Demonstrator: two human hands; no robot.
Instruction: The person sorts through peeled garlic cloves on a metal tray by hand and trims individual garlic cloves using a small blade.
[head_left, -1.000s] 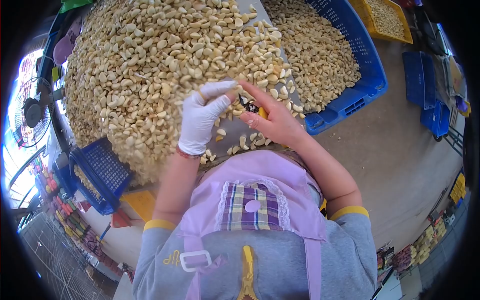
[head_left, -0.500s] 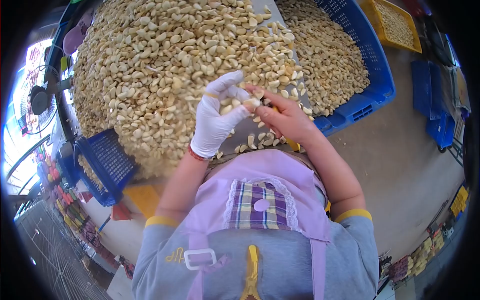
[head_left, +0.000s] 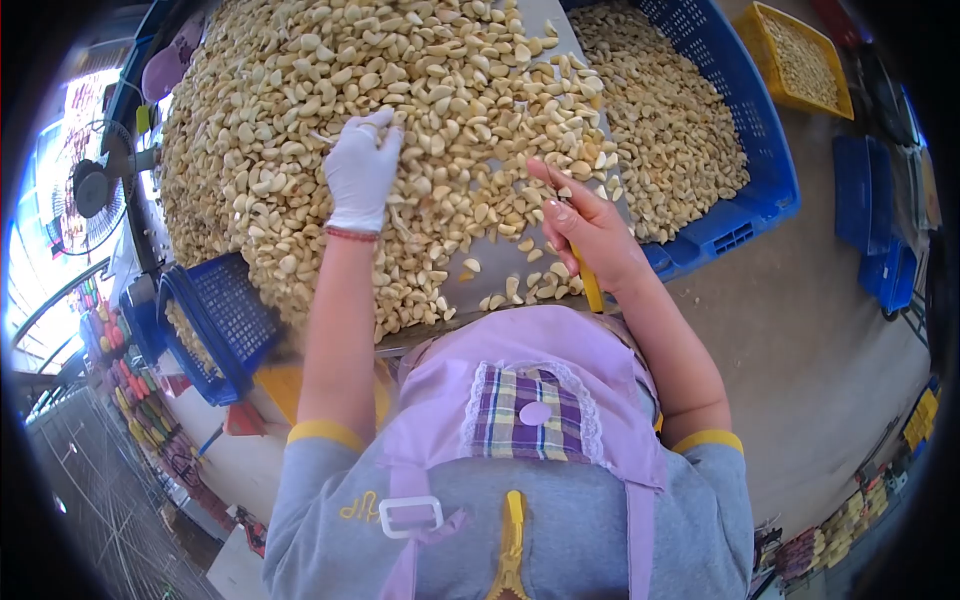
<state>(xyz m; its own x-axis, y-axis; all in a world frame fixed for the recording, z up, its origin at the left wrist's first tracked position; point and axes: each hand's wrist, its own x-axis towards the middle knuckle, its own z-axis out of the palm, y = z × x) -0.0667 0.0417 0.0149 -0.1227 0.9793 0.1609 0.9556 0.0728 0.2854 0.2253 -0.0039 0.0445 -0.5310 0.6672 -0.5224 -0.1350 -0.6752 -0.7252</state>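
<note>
My left hand (head_left: 362, 170), in a white glove, reaches onto the heap of pale cloves (head_left: 270, 130), its fingers bent and pressed together; whatever they hold is hidden. My bare right hand (head_left: 592, 235) is wrapped round a yellow-handled tool (head_left: 588, 283) above the right edge of the heap, its handle pointing down toward the apron. The index finger of that hand stretches over the cloves. Below, scattered cloves (head_left: 515, 292) lie on the grey work surface (head_left: 485, 262).
A large blue crate (head_left: 715, 235) of cloves stands at the right of the heap, with a yellow crate (head_left: 840, 95) farther back. At the left are a blue basket (head_left: 235, 310) and a fan (head_left: 92, 188). More blue crates (head_left: 862, 195) stand at far right.
My left hand has moved away from my right hand, leftward and up onto the heap. The right hand has shifted slightly right, and its yellow handle shows more clearly.
</note>
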